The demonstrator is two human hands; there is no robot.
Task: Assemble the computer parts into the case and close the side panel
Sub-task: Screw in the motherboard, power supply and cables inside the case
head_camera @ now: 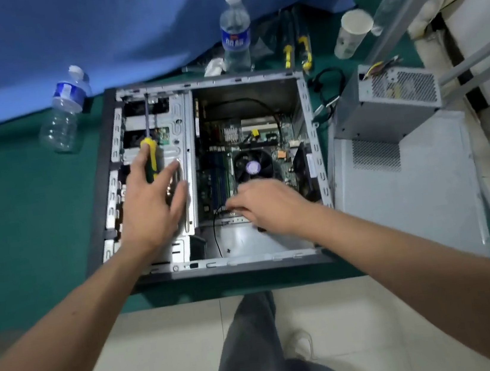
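Nearest: computer case [313,132] flat on green table [25,229], side open, bare metal frame, dark front bezel. Left hand [150,210] over drive cage [178,125], fingers spread wide, holding nothing; yellow-handled screwdriver [150,154] just beyond index fingertip, contact unclear. Right hand [268,204] at motherboard's near edge, fingers curled downward; grip undeterminable. CPU fan [253,165] just beyond right fingertips. Side panel [410,194] right of case, power supply [394,97] resting on its far end. Farther: two water bottles [234,28], paper cup [353,32].

My case [310,133] is bare matt metal; my screwdriver [150,154] has a glossy plastic handle; the table cover [23,214] looks like matt cloth.
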